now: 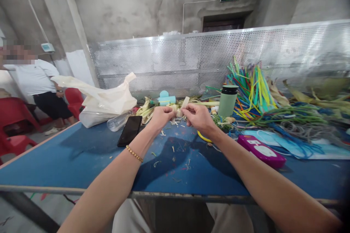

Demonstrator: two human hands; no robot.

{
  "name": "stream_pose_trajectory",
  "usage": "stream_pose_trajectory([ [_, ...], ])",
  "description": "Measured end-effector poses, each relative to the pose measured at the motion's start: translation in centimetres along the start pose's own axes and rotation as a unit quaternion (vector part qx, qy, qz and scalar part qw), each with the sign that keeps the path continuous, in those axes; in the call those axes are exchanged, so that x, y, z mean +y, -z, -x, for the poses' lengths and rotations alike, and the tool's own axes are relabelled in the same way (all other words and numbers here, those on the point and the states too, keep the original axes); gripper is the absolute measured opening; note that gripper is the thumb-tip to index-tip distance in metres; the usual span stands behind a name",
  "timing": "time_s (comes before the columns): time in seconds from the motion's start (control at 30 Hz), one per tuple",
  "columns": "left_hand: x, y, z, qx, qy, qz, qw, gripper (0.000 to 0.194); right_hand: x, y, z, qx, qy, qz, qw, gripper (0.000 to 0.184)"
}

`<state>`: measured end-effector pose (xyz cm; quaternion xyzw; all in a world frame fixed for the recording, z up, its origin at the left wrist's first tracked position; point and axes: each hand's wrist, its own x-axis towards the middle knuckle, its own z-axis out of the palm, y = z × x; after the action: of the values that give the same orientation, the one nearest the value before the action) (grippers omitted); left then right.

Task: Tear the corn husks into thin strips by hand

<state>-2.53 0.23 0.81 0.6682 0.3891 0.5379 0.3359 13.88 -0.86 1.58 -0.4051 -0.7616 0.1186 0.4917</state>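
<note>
Both hands are raised over the middle of a blue table (90,153), fingertips close together. My left hand (162,117) is closed in a pinch on a pale piece (177,110), which looks like corn husk. My right hand (199,116) pinches the same pale material, and a flat cream strip (186,101) stands up from its fingertips. Whether the piece and the strip are joined cannot be made out. Small green and pale scraps (172,149) lie scattered on the table below.
Left of my hands are a black phone (129,131), a clear bottle (117,122) and a white plastic bag (106,102). To the right stand a green flask (227,102), a purple box (261,151) and coloured strips (257,91). A person (35,76) stands at far left.
</note>
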Motion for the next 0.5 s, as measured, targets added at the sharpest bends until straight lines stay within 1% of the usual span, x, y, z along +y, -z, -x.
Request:
stream_pose_trajectory([
  [0.17,0.0,-0.1,0.2,-0.038,-0.014,-0.002,0.999,0.026,0.4,-0.2,-0.4,0.034,0.032,0.026,0.999,0.021],
  [0.37,0.5,0.0,0.5,-0.092,0.011,0.061,0.994,0.022,0.9,-0.3,-0.6,0.074,0.072,0.107,0.989,0.015],
  [0.5,0.5,-0.1,0.5,-0.108,0.027,0.098,0.989,0.024,1.1,-0.3,-0.5,0.091,0.105,0.153,0.978,0.011],
])
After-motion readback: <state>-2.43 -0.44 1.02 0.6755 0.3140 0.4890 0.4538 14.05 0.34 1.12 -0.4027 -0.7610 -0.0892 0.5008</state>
